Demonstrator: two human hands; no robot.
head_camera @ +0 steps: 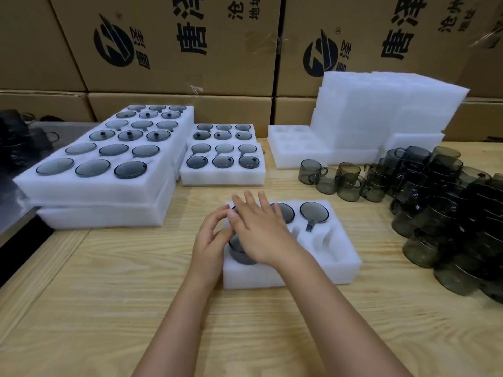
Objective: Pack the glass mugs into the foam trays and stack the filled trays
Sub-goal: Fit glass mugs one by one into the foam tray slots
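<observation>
— Well, starting at your far left, two big filled trays [103, 170] sit stacked on the tabletop [109, 308], with dark glass in every pocket of the top one.

— Just right of them you have two smaller filled trays [223, 170], one behind the other.

— Then comes your left hand [211, 240], at the left edge of the tray [291, 270] in front of you. Its fingers [217, 219] are curled, and I cannot tell whether they grip anything.

— Your right hand [258, 229] crosses in above it, fingers [251, 200] straight and spread. Your palm is over a mug [241, 255] sitting in the tray's near-left pocket.

— Past your knuckles, two more mugs [314, 212] sit in the far row, in the middle and right pockets.

— Farther right, empty foam trays [381, 112] are piled against the cardboard boxes [177, 44].

— And in front of that pile, out to your right edge, loose mugs [435, 208] are heaped on the tabletop, a few standing apart near the foam.
</observation>
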